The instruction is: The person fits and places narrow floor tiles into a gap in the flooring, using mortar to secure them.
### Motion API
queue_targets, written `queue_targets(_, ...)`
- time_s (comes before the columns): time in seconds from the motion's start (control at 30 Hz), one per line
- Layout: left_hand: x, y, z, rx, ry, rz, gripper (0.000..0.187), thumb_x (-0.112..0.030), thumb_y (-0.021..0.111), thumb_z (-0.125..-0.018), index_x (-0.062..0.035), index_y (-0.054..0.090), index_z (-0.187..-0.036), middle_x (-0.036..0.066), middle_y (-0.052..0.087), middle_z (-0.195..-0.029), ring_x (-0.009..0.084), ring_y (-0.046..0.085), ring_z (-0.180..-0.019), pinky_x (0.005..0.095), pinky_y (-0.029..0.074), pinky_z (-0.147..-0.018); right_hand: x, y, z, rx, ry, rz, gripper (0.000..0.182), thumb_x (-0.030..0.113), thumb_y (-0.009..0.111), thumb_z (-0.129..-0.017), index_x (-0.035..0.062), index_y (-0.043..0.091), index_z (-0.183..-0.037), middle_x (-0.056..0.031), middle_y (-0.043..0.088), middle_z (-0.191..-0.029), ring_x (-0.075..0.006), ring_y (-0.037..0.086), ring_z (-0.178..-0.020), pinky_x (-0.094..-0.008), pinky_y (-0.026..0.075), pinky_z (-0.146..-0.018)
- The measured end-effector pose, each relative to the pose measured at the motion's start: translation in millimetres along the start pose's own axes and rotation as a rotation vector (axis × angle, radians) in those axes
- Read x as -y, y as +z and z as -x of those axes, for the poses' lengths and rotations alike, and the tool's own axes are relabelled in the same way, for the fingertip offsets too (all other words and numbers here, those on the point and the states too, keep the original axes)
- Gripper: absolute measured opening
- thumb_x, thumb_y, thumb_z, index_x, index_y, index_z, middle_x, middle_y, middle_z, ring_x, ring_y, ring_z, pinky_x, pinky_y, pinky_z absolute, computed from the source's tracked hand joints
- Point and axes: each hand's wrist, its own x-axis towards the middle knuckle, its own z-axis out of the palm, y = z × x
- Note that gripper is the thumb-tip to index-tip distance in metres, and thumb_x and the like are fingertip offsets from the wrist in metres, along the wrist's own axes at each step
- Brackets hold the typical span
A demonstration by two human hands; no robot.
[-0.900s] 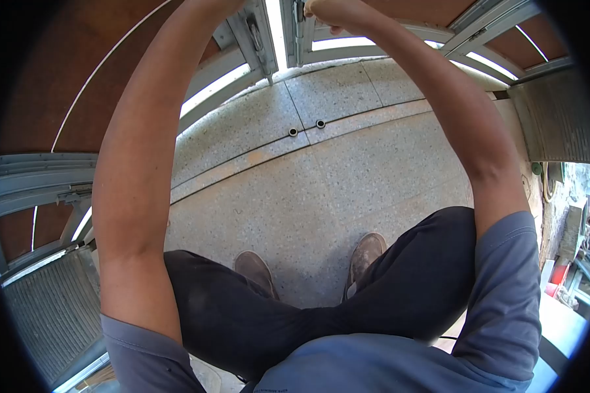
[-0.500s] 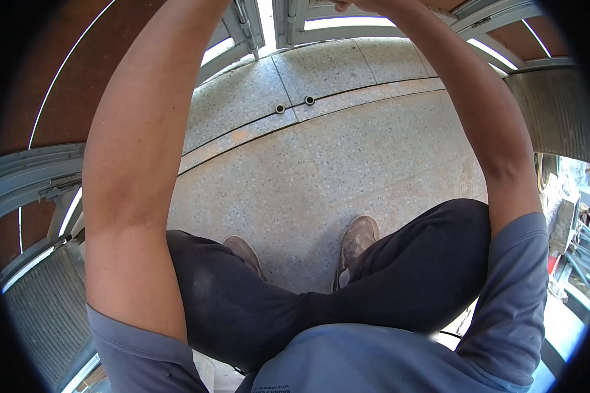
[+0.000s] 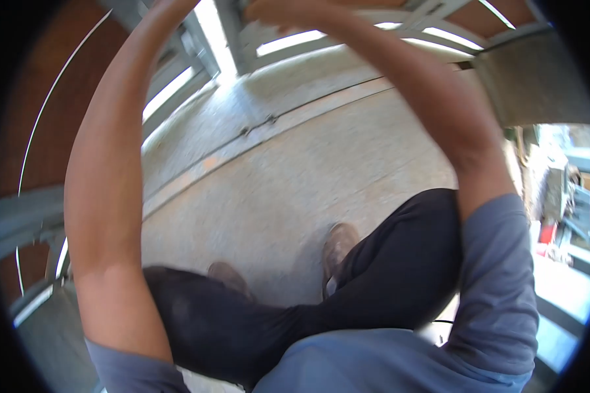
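Both my arms reach up toward the top edge of the head view. My right hand (image 3: pixel 275 12) shows only in part and is smeared by motion, beside the grey metal door frame (image 3: pixel 239 49); I cannot make out its fingers or anything in them. The left arm rises along the left side, and its hand lies past the top edge, out of sight. Below the frame, two small round fittings sit on the floor strip (image 3: pixel 196 171).
Brown panels (image 3: pixel 62 105) in metal frames stand at the left and upper right. My shoes (image 3: pixel 339 252) rest on the speckled floor (image 3: pixel 275 190). Bright clutter with a red item (image 3: pixel 547 234) lies at the right.
The view has turned and tilted, with the door frame and floor strip shifting left. My right hand now appears further left, and the picture is more blurred.
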Motion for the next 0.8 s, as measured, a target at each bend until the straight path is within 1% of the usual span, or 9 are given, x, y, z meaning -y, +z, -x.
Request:
queue_targets(0.03,-0.9,-7.5,-0.6,0.050,0.035,0.013,0.071,-0.033,0.084,-0.078,0.0061,0.056,-0.131,0.024,0.068,-0.119,0.0331,0.070,-0.102,0.0416,0.059,-0.090,-26.9,1.0,-24.6,0.123,-0.323,0.616,0.031,0.020,0.066,-0.088,-0.0015,0.071,-0.109,-0.0219,0.072,-0.097,-0.0324,0.073,-0.086,-0.0400,0.061,-0.070)
queue_targets(0.07,-9.8,-20.2,8.6,0.131,0.053,0.037,0.074,-0.038,0.082,-0.082,0.0050,0.053,-0.135,0.025,0.064,-0.127,0.0332,0.066,-0.111,0.0419,0.055,-0.095,-55.8,1.9,-50.5,0.040,-0.723,1.188,0.028,0.027,0.072,-0.087,0.0057,0.075,-0.104,-0.0170,0.073,-0.097,-0.0301,0.074,-0.084,-0.0374,0.063,-0.066)
queue_targets(0.13,45.6,20.8,-40.2,-0.018,0.226,-0.196,0.091,-0.066,0.077,-0.076,-0.0009,0.056,-0.136,0.022,0.069,-0.120,0.0377,0.068,-0.113,0.0456,0.049,-0.102,-3.5,-2.1,2.8,-0.066,0.011,0.108,0.018,0.012,0.063,-0.081,-0.0041,0.072,-0.081,-0.0195,0.072,-0.080,-0.0311,0.074,-0.070,-0.0379,0.060,-0.061)
queue_targets(0.2,32.7,17.0,-30.8,0.006,0.174,-0.109,0.086,-0.057,0.081,-0.076,0.0106,0.056,-0.121,0.030,0.071,-0.107,0.0407,0.072,-0.101,0.0447,0.057,-0.090,-4.4,-2.6,3.5,-0.030,0.020,0.066,0.030,0.016,0.054,-0.088,-0.0056,0.072,-0.099,-0.0235,0.071,-0.095,-0.0334,0.074,-0.080,-0.0407,0.064,-0.067)
queue_targets(0.3,26.9,11.2,-25.0,0.066,0.134,-0.064,0.087,-0.058,0.081,-0.075,0.0119,0.056,-0.120,0.029,0.071,-0.104,0.0388,0.073,-0.099,0.0431,0.058,-0.086,-6.0,1.9,0.8,-0.056,0.030,0.024,0.023,0.010,0.057,-0.082,-0.0100,0.069,-0.081,-0.0249,0.068,-0.075,-0.0307,0.074,-0.071,-0.0375,0.059,-0.060)
queue_targets(0.4,26.3,12.8,-26.0,0.058,0.136,-0.075,0.086,-0.058,0.082,-0.076,0.0121,0.056,-0.118,0.029,0.071,-0.101,0.0389,0.073,-0.099,0.0433,0.058,-0.085,-7.2,1.9,1.0,-0.074,0.018,-0.008,0.023,0.009,0.055,-0.083,-0.0104,0.068,-0.081,-0.0251,0.068,-0.077,-0.0313,0.074,-0.069,-0.0373,0.058,-0.058)
queue_targets(0.5,28.2,18.9,-22.8,-0.042,0.172,-0.070,0.085,-0.057,0.081,-0.076,0.0126,0.057,-0.117,0.029,0.071,-0.101,0.0399,0.073,-0.099,0.0440,0.058,-0.086,-0.6,2.2,2.7,-0.073,0.045,0.003,0.024,0.009,0.056,-0.084,-0.0104,0.070,-0.086,-0.0256,0.070,-0.083,-0.0321,0.074,-0.071,-0.0380,0.060,-0.059)
queue_targets(0.6,27.8,19.5,-25.1,-0.025,0.145,-0.089,0.084,-0.057,0.081,-0.077,0.0127,0.057,-0.116,0.030,0.071,-0.103,0.0411,0.073,-0.099,0.0451,0.058,-0.086,12.2,2.5,14.2,0.003,0.026,0.055,0.031,0.012,0.053,-0.087,-0.0155,0.068,-0.090,-0.0287,0.070,-0.087,-0.0349,0.075,-0.073,-0.0391,0.063,-0.063)
queue_targets(0.8,28.9,27.5,-26.5,-0.093,0.156,-0.025,0.077,-0.048,0.083,-0.078,0.0143,0.057,-0.114,0.035,0.069,-0.106,0.0473,0.069,-0.103,0.0473,0.056,-0.089,8.9,8.4,11.4,-0.005,0.032,-0.077,0.032,0.013,0.053,-0.085,-0.0148,0.068,-0.079,-0.0283,0.071,-0.079,-0.0342,0.074,-0.065,-0.0384,0.062,-0.059)
